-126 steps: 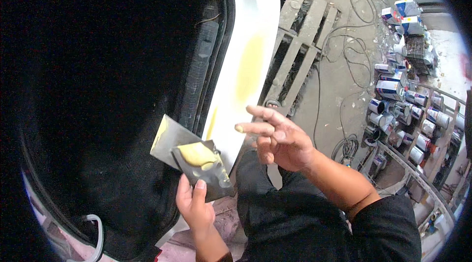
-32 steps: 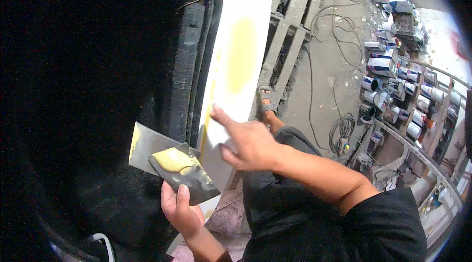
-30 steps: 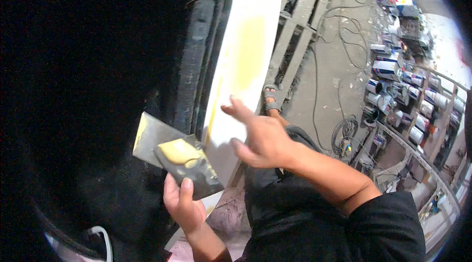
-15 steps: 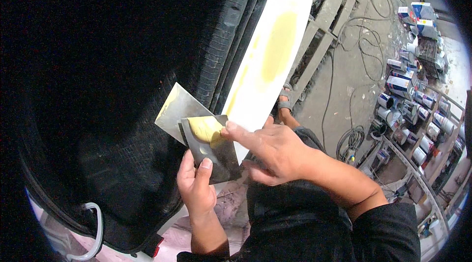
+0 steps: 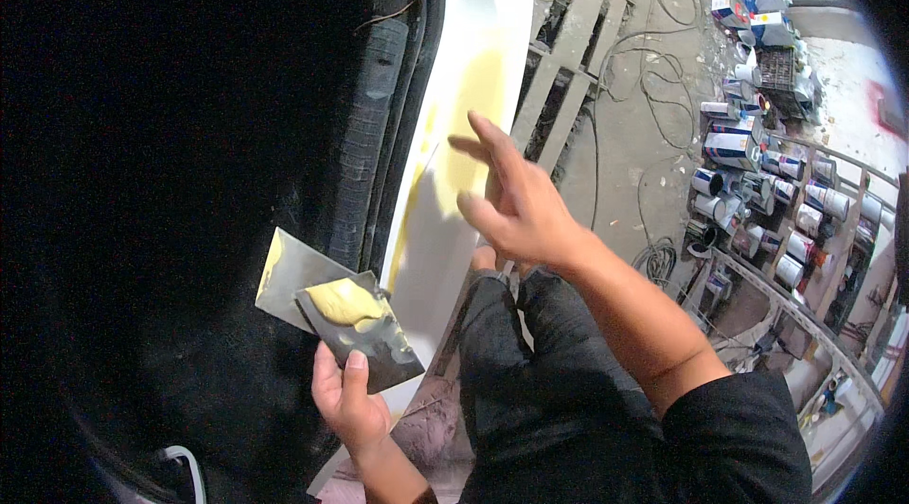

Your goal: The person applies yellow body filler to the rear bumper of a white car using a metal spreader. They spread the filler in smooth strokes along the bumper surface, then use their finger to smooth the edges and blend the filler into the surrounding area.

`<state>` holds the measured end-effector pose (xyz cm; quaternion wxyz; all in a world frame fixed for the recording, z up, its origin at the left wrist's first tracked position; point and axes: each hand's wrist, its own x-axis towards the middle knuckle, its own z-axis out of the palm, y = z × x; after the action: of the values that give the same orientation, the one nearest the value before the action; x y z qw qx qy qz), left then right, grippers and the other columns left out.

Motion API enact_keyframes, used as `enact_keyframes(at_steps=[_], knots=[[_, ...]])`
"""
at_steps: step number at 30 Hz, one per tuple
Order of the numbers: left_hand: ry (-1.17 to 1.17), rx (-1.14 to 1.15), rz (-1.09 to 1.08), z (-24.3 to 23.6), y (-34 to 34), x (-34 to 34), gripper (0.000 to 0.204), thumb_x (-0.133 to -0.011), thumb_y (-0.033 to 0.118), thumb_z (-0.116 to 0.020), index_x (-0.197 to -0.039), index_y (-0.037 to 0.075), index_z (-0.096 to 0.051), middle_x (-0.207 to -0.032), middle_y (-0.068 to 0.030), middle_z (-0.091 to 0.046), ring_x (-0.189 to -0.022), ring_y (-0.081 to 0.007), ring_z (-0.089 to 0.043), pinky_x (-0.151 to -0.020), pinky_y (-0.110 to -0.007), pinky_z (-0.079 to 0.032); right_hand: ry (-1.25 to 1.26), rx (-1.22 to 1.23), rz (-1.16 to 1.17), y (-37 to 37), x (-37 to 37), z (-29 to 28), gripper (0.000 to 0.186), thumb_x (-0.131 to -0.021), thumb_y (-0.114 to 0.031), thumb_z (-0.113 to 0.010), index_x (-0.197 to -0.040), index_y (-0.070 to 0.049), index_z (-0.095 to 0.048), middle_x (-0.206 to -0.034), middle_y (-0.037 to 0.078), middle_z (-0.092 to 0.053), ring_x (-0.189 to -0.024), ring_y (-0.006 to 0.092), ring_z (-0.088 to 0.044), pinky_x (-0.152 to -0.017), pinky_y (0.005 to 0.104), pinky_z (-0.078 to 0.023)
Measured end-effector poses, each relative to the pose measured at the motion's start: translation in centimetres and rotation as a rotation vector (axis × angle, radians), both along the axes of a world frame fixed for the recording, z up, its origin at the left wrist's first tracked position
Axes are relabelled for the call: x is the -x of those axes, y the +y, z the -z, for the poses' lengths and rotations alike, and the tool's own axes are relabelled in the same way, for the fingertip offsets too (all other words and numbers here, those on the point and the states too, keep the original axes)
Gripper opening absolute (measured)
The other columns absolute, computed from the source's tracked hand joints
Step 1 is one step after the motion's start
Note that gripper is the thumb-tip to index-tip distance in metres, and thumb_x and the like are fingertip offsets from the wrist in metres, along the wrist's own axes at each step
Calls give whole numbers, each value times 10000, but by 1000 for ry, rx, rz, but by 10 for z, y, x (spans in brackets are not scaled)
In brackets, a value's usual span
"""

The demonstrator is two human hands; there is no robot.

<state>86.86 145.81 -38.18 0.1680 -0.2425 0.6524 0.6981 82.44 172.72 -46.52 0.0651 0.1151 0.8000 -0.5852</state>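
My left hand [image 5: 350,405] grips two flat putty spreaders, thumb on top. The upper is a dark plate [image 5: 383,360] carrying a lump of yellow body filler [image 5: 343,303]. Under it, a grey metal spreader [image 5: 301,269] sticks out toward the left, with filler smeared along its far edge. My right hand [image 5: 521,206] holds nothing; its thumb and fingers are apart, above the white car body panel [image 5: 431,286]. Beneath and beyond the fingers lies a smooth yellow filler patch [image 5: 485,78] on the panel. Whether the fingertips touch it, I cannot tell.
Left of the panel is a dark car opening edged by a black rubber seal [image 5: 417,116]. A wooden pallet [image 5: 573,35] and loose cables [image 5: 653,59] lie on the floor to the right. Farther right, several paint cans [image 5: 734,146] stand beside a metal rack [image 5: 805,343].
My right hand has left the filler on the dark plate and moved up to the panel's yellow patch, fingers spreading. The left hand and spreaders sit lower and farther left; the whole view has shifted.
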Motion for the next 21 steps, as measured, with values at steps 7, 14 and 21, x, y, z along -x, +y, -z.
enact_keyframes(at_steps=[7,14,21], knots=[[-15,63,29,2,-4,0,476,-923,38,-550,-1362,-129,-474,-1282,-195,-594,-1169,-254,-583,-1051,-375,-441,64,-352,-179,5,35,17,816,-813,-159,-650,-1520,-22,-265,-1260,236,-616,-976,434,-671,-867,476,-553],[-42,69,29,4,-11,4,490,-920,29,-546,-1382,-107,-454,-1304,-189,-584,-1178,-267,-586,-1054,-400,-448,77,-455,-209,-25,26,23,845,-795,-153,-675,-1525,-26,-270,-1198,275,-632,-853,426,-691,-729,476,-585],[-37,5,52,1,-10,7,529,-910,43,-560,-1405,-97,-436,-1318,-192,-579,-1193,-286,-584,-1069,-421,-442,-20,-342,-295,-29,9,15,862,-802,-176,-683,-1538,-43,-255,-1057,279,-681,-841,437,-692,-751,484,-586]])
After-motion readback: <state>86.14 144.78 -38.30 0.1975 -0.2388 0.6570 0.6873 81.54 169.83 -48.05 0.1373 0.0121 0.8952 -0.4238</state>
